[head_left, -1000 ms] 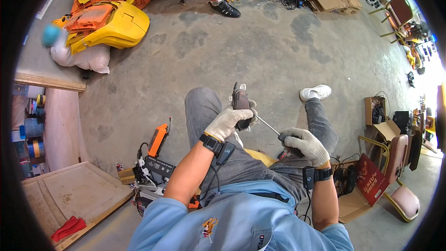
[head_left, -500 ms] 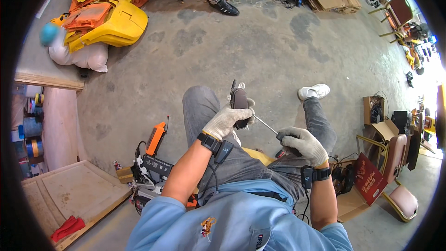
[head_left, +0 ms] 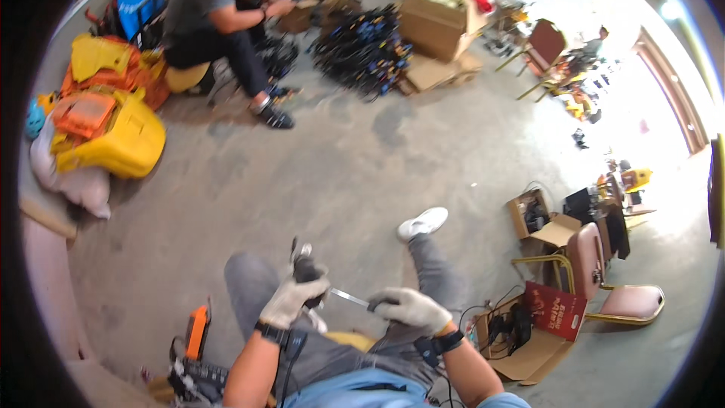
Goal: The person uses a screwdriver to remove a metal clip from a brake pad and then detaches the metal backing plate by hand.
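A pale work glove covers my left hand [head_left: 285,301], whose fingers are wrapped round a dark, elongated hand-sized device [head_left: 305,267]. A thin dark stub and a light metal loop stick up from its far end. In my right hand [head_left: 414,310], also gloved, is a screwdriver [head_left: 350,297] gripped by its black handle. Its metal shaft points left, and the tip meets the side of the device or my left fingers; which of them it touches I cannot tell. Both hands are above my lap, and a dark strap with a small box circles each wrist.
A seated co-worker [head_left: 219,23] is at the far left, beside yellow and orange plastic shells [head_left: 124,136]. Beyond lie a heap of black cables [head_left: 362,49] and cardboard boxes [head_left: 430,26]. Chairs [head_left: 585,257] and an open carton [head_left: 529,359] stand right; an orange tool [head_left: 197,331] is near my left knee.
The view has tilted up and swung to the right, showing the co-worker and far boxes. My hands still hold the device and screwdriver in much the same pose.
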The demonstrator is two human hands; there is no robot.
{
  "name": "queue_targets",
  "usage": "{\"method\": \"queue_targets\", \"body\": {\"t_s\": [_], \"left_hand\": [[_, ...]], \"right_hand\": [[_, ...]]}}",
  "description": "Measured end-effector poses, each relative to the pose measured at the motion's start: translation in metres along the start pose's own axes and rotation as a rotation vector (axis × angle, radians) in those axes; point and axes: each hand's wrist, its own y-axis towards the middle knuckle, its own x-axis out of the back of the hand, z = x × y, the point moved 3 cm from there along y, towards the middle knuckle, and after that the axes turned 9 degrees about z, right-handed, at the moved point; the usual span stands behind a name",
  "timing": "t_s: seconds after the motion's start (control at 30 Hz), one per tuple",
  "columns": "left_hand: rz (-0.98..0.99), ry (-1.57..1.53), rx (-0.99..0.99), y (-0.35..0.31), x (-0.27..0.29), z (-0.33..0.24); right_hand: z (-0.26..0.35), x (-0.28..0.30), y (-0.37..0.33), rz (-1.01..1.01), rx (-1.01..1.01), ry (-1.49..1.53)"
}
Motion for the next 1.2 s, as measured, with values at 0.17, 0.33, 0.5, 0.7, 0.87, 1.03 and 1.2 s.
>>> {"method": "queue_targets", "body": {"t_s": [0.17,0.33,0.5,0.7,0.87,1.03,1.2], "left_hand": [[0.007,-0.03,0.005,0.008,0.002,0.011],[0.002,-0.096,0.054,0.014,0.005,0.013],[-0.023,-0.116,0.038,0.014,0.011,0.016],[-0.022,-0.111,0.063,0.017,0.014,0.029],[-0.017,-0.075,0.053,0.013,0.014,0.03],[0.017,0.031,0.126,0.022,0.003,0.002],[-0.006,-0.118,0.04,0.024,0.01,0.022]], "right_hand": [[-0.013,0.004,0.001,0.048,-0.003,-0.071],[0.004,0.009,-0.005,0.048,-0.015,-0.207],[0.004,0.01,-0.002,0.032,-0.034,-0.058],[0.001,0.007,-0.011,-0.08,-0.031,-0.029],[0.004,0.011,-0.013,-0.113,-0.049,-0.118],[-0.002,0.032,-0.005,-0.138,-0.017,-0.099],[0.005,0.02,-0.014,-0.108,-0.005,0.015]]}}
